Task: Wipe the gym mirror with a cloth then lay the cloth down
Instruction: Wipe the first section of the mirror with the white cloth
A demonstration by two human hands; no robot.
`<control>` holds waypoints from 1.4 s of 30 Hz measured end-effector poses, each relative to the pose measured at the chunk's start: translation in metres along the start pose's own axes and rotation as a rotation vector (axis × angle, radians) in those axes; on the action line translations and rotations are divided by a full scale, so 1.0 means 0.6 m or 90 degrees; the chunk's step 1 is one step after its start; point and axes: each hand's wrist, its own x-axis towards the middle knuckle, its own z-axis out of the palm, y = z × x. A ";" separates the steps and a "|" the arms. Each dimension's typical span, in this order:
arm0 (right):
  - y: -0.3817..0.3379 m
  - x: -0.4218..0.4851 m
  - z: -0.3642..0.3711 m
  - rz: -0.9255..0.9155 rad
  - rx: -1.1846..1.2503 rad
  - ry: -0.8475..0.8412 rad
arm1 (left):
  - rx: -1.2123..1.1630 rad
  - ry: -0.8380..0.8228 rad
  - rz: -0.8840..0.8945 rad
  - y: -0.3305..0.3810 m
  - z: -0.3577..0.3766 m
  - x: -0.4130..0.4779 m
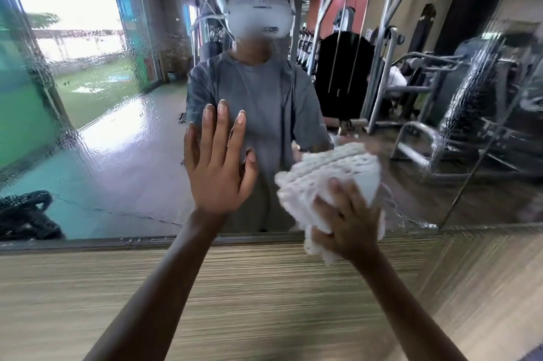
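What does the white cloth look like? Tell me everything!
The cloth is white and soft-looking, with a bumpy woven pattern. It is bunched up, not flat. The right hand grips its lower part, fingers curled into the folds, and holds it against the mirror near the glass's bottom edge. A crumpled end hangs below the hand. Its top edge looks blurry.
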 end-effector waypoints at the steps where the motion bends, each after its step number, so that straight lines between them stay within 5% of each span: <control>1: 0.020 0.004 -0.005 0.063 0.010 0.006 | 0.001 0.000 -0.001 0.002 -0.001 0.000; 6: 0.003 0.152 -0.023 0.529 0.047 0.152 | 0.012 0.000 0.001 0.004 0.000 0.000; 8: -0.040 0.168 -0.020 0.463 0.040 0.144 | 0.021 -0.004 0.006 0.002 0.000 -0.001; 14: -0.016 0.027 0.002 -0.029 -0.032 0.014 | 0.023 -0.009 0.015 -0.001 0.000 -0.001; 16: 0.027 0.019 -0.014 0.023 -0.016 0.011 | 0.016 -0.014 0.009 0.002 0.000 -0.001; 21: 0.038 0.192 -0.042 0.512 0.053 0.134 | 0.024 -0.031 -0.005 0.007 -0.001 -0.002; 23: 0.001 0.238 -0.049 0.454 0.044 0.127 | 0.030 -0.031 0.013 0.003 -0.003 0.001; 28: 0.008 0.150 -0.046 -0.007 -0.056 0.007 | -0.011 -0.040 0.000 0.004 -0.015 0.010; 30: 0.049 0.128 -0.055 0.014 -0.032 0.001 | -0.033 -0.051 -0.011 0.004 -0.024 0.016; 34: 0.076 0.240 -0.087 0.339 0.025 0.059 | -0.059 -0.088 -0.019 -0.004 -0.046 0.085; 36: 0.057 0.317 -0.099 0.380 0.037 0.085 | -0.052 -0.080 -0.027 -0.012 -0.045 0.136; 42: 0.033 0.279 -0.077 0.027 -0.057 0.051 | 0.060 -0.048 0.051 -0.044 -0.031 0.173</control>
